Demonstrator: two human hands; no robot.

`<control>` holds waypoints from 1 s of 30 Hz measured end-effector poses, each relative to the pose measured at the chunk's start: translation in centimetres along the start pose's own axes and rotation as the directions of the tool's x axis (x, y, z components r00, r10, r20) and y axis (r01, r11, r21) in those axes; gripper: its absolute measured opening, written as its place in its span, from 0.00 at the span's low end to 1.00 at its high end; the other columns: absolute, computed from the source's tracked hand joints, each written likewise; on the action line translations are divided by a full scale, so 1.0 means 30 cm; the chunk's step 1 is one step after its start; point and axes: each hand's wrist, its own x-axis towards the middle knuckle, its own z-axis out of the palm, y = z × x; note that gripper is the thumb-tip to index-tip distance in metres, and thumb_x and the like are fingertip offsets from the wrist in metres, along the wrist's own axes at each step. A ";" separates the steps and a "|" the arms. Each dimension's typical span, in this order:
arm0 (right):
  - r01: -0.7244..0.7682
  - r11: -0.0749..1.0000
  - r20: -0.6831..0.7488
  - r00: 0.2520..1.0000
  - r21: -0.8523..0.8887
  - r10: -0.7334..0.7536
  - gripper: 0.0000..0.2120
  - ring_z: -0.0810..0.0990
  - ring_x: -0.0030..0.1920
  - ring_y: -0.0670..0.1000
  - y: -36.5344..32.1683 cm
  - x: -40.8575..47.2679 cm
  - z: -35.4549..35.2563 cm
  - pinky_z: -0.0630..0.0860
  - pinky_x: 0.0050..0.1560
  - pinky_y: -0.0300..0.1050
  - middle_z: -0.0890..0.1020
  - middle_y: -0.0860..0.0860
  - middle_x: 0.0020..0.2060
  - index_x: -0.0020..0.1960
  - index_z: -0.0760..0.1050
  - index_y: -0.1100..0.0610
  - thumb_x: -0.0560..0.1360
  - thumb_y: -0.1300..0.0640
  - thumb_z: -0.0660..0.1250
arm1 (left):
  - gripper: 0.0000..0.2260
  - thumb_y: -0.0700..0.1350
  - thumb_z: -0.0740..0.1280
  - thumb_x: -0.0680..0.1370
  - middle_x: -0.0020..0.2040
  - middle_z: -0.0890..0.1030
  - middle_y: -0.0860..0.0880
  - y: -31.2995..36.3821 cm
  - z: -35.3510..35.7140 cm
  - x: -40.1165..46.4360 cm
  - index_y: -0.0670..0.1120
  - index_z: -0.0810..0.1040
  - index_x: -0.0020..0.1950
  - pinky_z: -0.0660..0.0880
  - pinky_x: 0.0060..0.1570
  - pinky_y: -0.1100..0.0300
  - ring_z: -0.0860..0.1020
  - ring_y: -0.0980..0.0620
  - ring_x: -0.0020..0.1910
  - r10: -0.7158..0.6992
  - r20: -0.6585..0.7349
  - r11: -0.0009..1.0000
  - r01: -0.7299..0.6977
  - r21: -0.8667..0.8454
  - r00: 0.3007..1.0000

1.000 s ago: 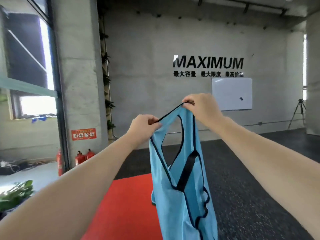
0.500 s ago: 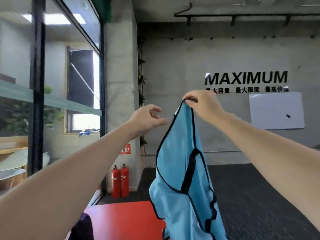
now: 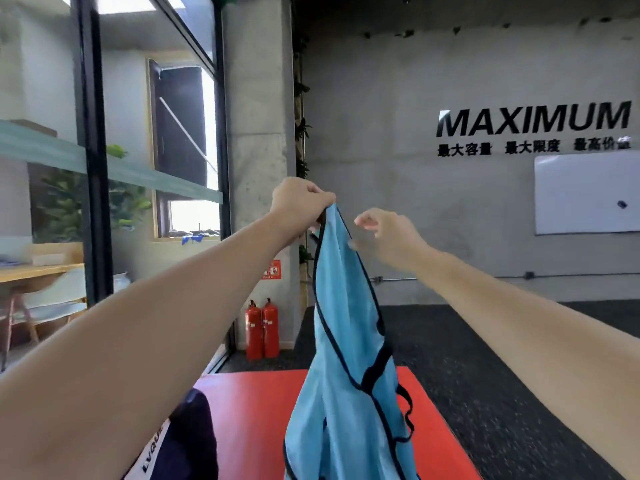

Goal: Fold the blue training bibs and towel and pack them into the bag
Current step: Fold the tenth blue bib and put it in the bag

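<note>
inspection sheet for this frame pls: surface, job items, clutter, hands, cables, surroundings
Surface: red mat on dark speckled floor.
Job's things: blue bib hangs from its top edge, lower part out of frame; dark bag at the mat's left edge, partly visible. Towel: nothing seen.
Clutter: nothing seen on the mat besides the bag.
Hands: left hand pinches the bib's top; right hand open beside the bib, apart from it.
Cables: nothing seen.
Surroundings: two red fire extinguishers by a concrete pillar, whiteboard, glass partition.

Red mat (image 3: 263, 420) on dark speckled floor (image 3: 502, 375), dark bag (image 3: 188, 441) on its near-left part.
</note>
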 end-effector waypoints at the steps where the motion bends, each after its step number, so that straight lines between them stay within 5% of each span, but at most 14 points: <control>1: -0.050 0.999 0.041 0.998 0.001 0.050 0.23 0.79 0.56 0.46 0.019 -0.032 0.041 0.73 0.55 0.40 0.80 0.46 0.58 0.65 0.75 0.54 0.74 0.47 0.75 | 0.09 0.45 0.74 0.74 0.32 0.84 0.46 -0.013 -0.002 0.000 0.45 0.82 0.34 0.80 0.31 0.60 0.80 0.51 0.27 -0.018 -0.013 1.000 0.018 0.016 1.000; 5: -0.188 0.982 0.236 0.953 -0.037 0.191 0.21 0.85 0.41 0.51 0.102 -0.159 0.188 0.80 0.39 0.44 0.84 0.51 0.48 0.58 0.77 0.55 0.73 0.42 0.73 | 0.07 0.43 0.73 0.75 0.34 0.84 0.46 -0.060 -0.018 -0.007 0.44 0.82 0.37 0.75 0.25 0.68 0.80 0.56 0.25 -0.022 -0.066 0.994 0.029 0.106 0.998; 9: -0.295 0.955 0.453 0.855 0.023 0.253 0.26 0.86 0.37 0.50 0.176 -0.275 0.332 0.79 0.33 0.43 0.86 0.51 0.44 0.53 0.78 0.50 0.69 0.30 0.70 | 0.07 0.44 0.74 0.76 0.36 0.83 0.47 -0.125 -0.044 -0.014 0.45 0.81 0.39 0.73 0.24 0.70 0.79 0.58 0.23 -0.048 -0.044 0.986 0.054 0.159 0.998; 13: -0.374 0.841 0.411 0.888 0.391 0.204 0.25 0.80 0.39 0.46 0.136 -0.342 0.394 0.72 0.42 0.41 0.84 0.49 0.43 0.48 0.82 0.47 0.70 0.26 0.64 | 0.07 0.41 0.73 0.76 0.37 0.84 0.44 -0.183 -0.066 -0.040 0.38 0.83 0.42 0.77 0.28 0.69 0.80 0.58 0.24 -0.072 -0.051 0.977 0.080 0.198 0.996; 18: -0.197 0.821 0.284 0.958 0.536 0.045 0.31 0.81 0.54 0.40 -0.044 -0.307 0.422 0.78 0.59 0.41 0.83 0.42 0.54 0.63 0.77 0.50 0.68 0.32 0.73 | 0.10 0.38 0.70 0.76 0.33 0.85 0.44 -0.220 -0.075 -0.046 0.30 0.82 0.50 0.84 0.47 0.52 0.85 0.52 0.32 -0.199 -0.008 0.970 0.198 0.139 0.980; 22: -0.152 0.831 0.048 0.988 0.535 0.149 0.15 0.82 0.46 0.41 -0.114 -0.181 0.401 0.77 0.46 0.36 0.84 0.43 0.47 0.56 0.80 0.52 0.73 0.48 0.76 | 0.07 0.39 0.72 0.76 0.37 0.86 0.44 -0.209 -0.061 -0.060 0.35 0.83 0.46 0.84 0.43 0.56 0.86 0.51 0.34 -0.170 0.062 0.982 0.163 0.098 0.984; 25: -0.181 0.807 0.018 0.978 0.562 0.206 0.07 0.79 0.34 0.44 -0.110 -0.094 0.361 0.73 0.35 0.39 0.82 0.45 0.34 0.44 0.82 0.54 0.75 0.51 0.75 | 0.05 0.42 0.73 0.77 0.42 0.86 0.44 -0.206 -0.073 -0.076 0.41 0.84 0.47 0.83 0.42 0.60 0.86 0.50 0.39 -0.142 0.203 0.990 0.143 0.010 0.969; 30: -0.332 0.718 0.114 0.935 0.612 0.335 0.08 0.80 0.41 0.53 -0.038 -0.050 0.322 0.79 0.44 0.48 0.82 0.54 0.38 0.41 0.82 0.58 0.76 0.55 0.73 | 0.03 0.44 0.70 0.79 0.45 0.86 0.44 -0.334 -0.072 -0.157 0.46 0.83 0.49 0.83 0.45 0.59 0.84 0.52 0.41 -0.183 0.239 0.980 0.197 -0.039 0.954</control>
